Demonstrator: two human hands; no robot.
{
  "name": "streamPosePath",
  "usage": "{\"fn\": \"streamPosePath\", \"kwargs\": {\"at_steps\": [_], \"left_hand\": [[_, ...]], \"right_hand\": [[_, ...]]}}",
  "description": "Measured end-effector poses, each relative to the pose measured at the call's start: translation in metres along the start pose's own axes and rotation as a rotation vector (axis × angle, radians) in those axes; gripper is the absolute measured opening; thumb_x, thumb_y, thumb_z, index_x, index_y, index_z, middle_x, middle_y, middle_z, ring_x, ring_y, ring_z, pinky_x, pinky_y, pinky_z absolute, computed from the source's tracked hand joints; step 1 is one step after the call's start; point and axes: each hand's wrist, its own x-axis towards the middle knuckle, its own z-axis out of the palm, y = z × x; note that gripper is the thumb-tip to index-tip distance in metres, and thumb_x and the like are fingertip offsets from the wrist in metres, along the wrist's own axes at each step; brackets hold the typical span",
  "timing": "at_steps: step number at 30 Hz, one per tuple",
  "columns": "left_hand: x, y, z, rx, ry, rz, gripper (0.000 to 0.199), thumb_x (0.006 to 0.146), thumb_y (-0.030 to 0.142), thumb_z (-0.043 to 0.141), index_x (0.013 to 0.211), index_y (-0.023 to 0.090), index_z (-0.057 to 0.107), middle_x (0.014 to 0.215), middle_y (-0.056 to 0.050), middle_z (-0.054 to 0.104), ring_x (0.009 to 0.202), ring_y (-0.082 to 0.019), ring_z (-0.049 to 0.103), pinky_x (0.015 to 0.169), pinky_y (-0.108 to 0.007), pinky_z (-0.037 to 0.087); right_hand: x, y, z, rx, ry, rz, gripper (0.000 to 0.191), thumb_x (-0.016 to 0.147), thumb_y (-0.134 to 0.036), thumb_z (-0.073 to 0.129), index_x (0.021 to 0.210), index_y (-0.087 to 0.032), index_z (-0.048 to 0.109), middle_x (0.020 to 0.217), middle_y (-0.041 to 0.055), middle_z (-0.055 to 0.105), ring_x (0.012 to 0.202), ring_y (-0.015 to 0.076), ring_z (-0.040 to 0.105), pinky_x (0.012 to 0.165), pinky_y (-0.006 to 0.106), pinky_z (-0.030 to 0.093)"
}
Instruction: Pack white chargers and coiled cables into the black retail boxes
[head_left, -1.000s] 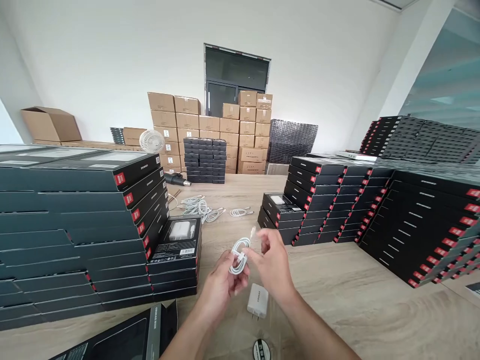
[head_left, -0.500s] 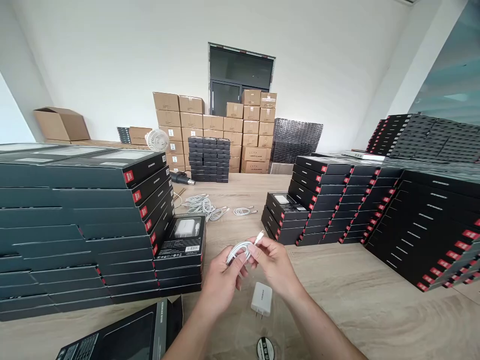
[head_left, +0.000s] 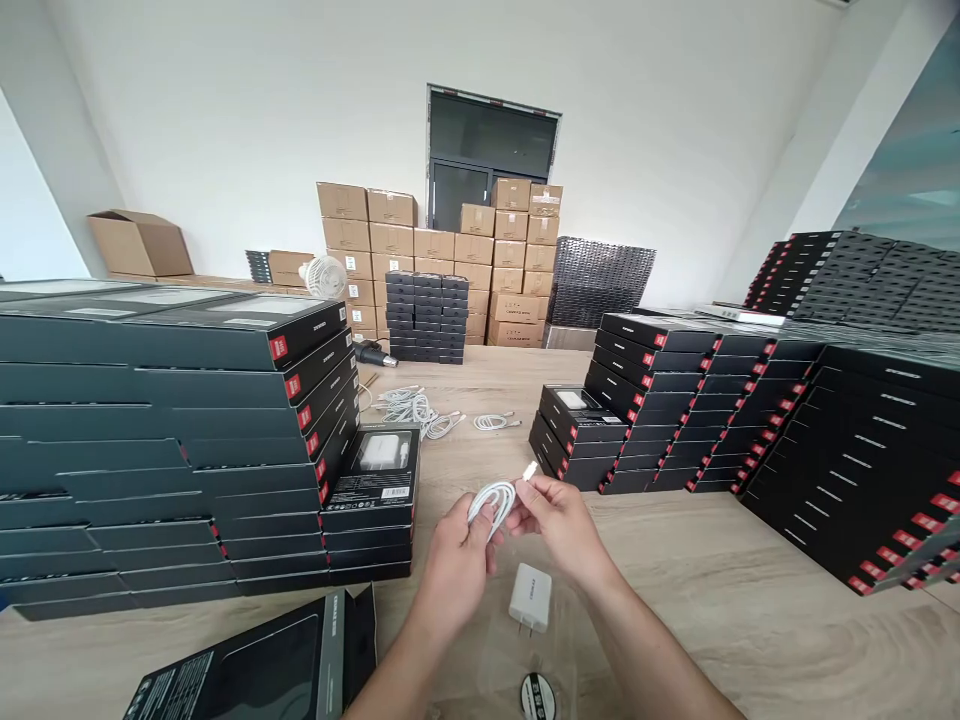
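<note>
A coiled white charging cable [head_left: 491, 503] sits in my left hand [head_left: 454, 570], whose fingers wrap the loops. My right hand [head_left: 561, 527] pinches the cable close to its white connector [head_left: 530, 470], which sticks up past the fingertips. Below my hands, a white wall charger [head_left: 529, 598] lies on a clear plastic sheet [head_left: 517, 650] with its prongs toward me. A small round black-and-white sticker [head_left: 538, 696] sits nearer still. Neither hand touches the charger.
Tall stacks of black product boxes [head_left: 187, 450] stand to the left and right [head_left: 847, 450]. An open black box [head_left: 262, 665] lies at lower left. Bundled white cables [head_left: 412, 410] lie farther along the wooden table [head_left: 675, 560], before cardboard cartons [head_left: 450, 260].
My right hand has closed from a loose, open pose onto the cable near its connector. The coil has tipped flatter, and the whole scene has drifted right in view as my head turned.
</note>
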Motion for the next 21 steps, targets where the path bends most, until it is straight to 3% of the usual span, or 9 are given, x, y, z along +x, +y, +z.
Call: {"fn": "streamPosePath", "kwargs": {"at_steps": [5, 10, 14, 18, 21], "left_hand": [[-0.003, 0.003, 0.002, -0.014, 0.067, -0.038, 0.035, 0.090, 0.053, 0.048, 0.091, 0.020, 0.059, 0.068, 0.001, 0.061, 0.045, -0.012, 0.048, 0.045, -0.024, 0.036], [-0.001, -0.003, 0.001, 0.020, 0.048, -0.018, 0.036, 0.091, 0.054, 0.047, 0.087, 0.020, 0.057, 0.064, 0.002, 0.058, 0.046, -0.012, 0.047, 0.045, -0.024, 0.034], [0.001, -0.007, 0.002, -0.001, -0.009, -0.016, 0.035, 0.088, 0.054, 0.052, 0.079, 0.020, 0.057, 0.061, 0.002, 0.057, 0.047, -0.012, 0.046, 0.046, -0.024, 0.033], [0.001, -0.004, 0.004, -0.016, -0.045, -0.020, 0.032, 0.085, 0.050, 0.058, 0.072, 0.020, 0.058, 0.060, 0.001, 0.058, 0.050, -0.013, 0.049, 0.047, -0.024, 0.034], [0.001, -0.005, 0.008, -0.070, -0.009, -0.011, 0.032, 0.084, 0.050, 0.060, 0.075, 0.020, 0.061, 0.062, 0.001, 0.058, 0.054, -0.014, 0.049, 0.049, -0.023, 0.035]], "right_hand": [[-0.002, -0.001, -0.002, -0.260, 0.033, -0.011, 0.041, 0.080, -0.056, 0.063, 0.068, -0.017, 0.060, 0.067, 0.0035, 0.065, 0.050, 0.0152, 0.061, 0.048, 0.027, 0.049], [-0.011, -0.010, -0.010, -0.586, -0.215, -0.027, 0.027, 0.090, -0.030, 0.048, 0.068, -0.019, 0.059, 0.061, -0.0032, 0.056, 0.045, 0.0117, 0.057, 0.045, 0.022, 0.040], [-0.016, -0.018, -0.018, -0.674, -0.348, -0.024, 0.028, 0.090, -0.021, 0.045, 0.070, -0.020, 0.064, 0.057, -0.0051, 0.051, 0.044, 0.0101, 0.051, 0.045, 0.021, 0.035], [-0.017, -0.020, -0.024, -0.787, -0.387, -0.138, 0.027, 0.085, -0.014, 0.046, 0.069, -0.020, 0.067, 0.052, -0.0059, 0.046, 0.049, 0.0107, 0.041, 0.049, 0.022, 0.028], [-0.017, -0.022, -0.025, -0.760, -0.387, -0.112, 0.028, 0.085, -0.016, 0.045, 0.067, -0.020, 0.066, 0.052, -0.0056, 0.047, 0.051, 0.0113, 0.041, 0.050, 0.023, 0.027]]}}
